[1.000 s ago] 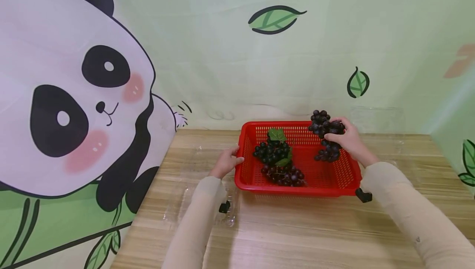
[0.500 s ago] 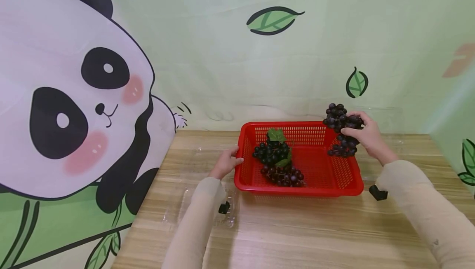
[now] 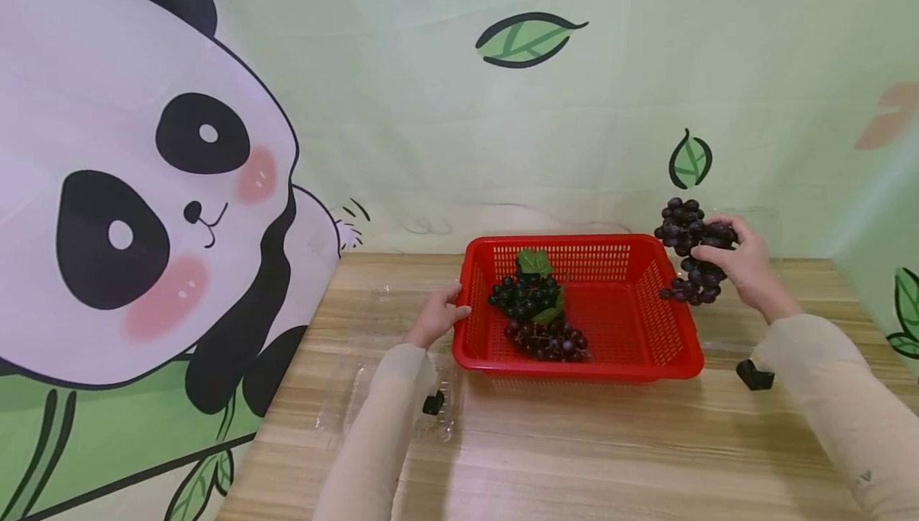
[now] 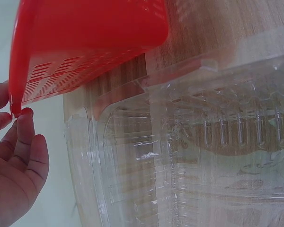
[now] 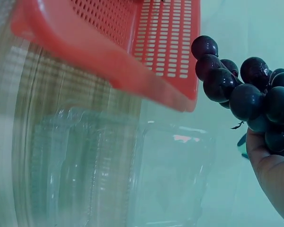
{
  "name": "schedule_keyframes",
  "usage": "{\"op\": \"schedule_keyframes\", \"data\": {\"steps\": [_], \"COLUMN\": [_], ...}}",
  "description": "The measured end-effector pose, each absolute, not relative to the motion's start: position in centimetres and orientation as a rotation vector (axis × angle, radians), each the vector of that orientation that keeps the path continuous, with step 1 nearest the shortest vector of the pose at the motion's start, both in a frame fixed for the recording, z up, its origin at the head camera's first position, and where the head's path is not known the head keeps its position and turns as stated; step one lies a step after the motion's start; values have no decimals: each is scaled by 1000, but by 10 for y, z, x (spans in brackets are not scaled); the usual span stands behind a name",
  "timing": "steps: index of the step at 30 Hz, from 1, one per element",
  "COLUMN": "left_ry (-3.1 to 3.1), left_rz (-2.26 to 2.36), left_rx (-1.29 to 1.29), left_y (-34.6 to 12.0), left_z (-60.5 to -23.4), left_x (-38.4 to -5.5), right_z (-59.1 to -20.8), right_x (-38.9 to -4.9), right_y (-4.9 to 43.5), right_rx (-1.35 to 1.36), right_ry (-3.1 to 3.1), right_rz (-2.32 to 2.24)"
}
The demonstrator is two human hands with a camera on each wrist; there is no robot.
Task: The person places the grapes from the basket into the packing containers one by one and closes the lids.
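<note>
My right hand (image 3: pixel 750 266) grips a bunch of dark purple grapes (image 3: pixel 682 226), held up just past the right rim of the red plastic basket (image 3: pixel 610 371). In the right wrist view the grapes (image 5: pixel 246 101) hide most of the fingers; the thumb shows beneath them. My left hand (image 3: pixel 435 316) pinches the basket's left rim, thumb on one side and fingers on the other, as the left wrist view shows of the hand (image 4: pixel 19 165). Inside the basket, toward its left, lie a blackish bunch of grapes (image 3: pixel 524 294) with green leaves and a reddish-purple bunch (image 3: pixel 549 339).
A clear plastic clamshell box (image 4: pixel 180 156) lies on the wooden table (image 3: pixel 574 449) left of the basket, partly under my left arm. Another clear box (image 5: pixel 118 165) stands to the basket's right, below my right hand. A panda-printed cloth (image 3: pixel 402 106) hangs behind the table.
My right hand has carried the grape bunch rightward, from over the basket to beyond its right rim. The left hand has stayed on the left rim, and the basket has hardly moved.
</note>
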State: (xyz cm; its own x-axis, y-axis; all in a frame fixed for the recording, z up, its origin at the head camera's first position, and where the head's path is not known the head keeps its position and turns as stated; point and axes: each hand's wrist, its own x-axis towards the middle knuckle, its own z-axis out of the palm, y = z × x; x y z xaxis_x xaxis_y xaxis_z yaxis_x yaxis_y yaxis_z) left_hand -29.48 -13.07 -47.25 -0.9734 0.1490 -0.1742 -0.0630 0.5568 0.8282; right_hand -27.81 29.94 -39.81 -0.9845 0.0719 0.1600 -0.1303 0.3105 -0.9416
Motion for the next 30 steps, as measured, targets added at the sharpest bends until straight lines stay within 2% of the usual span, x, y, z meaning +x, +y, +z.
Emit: {"op": "schedule_keyframes", "data": {"steps": [19, 30], "left_ry": [2553, 2547], "left_rz": [1385, 1384], "left_rx": [69, 71], "left_y": [-131, -131], "left_z": [-472, -471], "left_x": [-294, -294], "right_z": [-420, -437], "right_x": [-274, -270], "right_y": [331, 342], "right_rx": [-210, -263], "right_ry": [-2441, -2441], "right_rz": [1713, 1678]}}
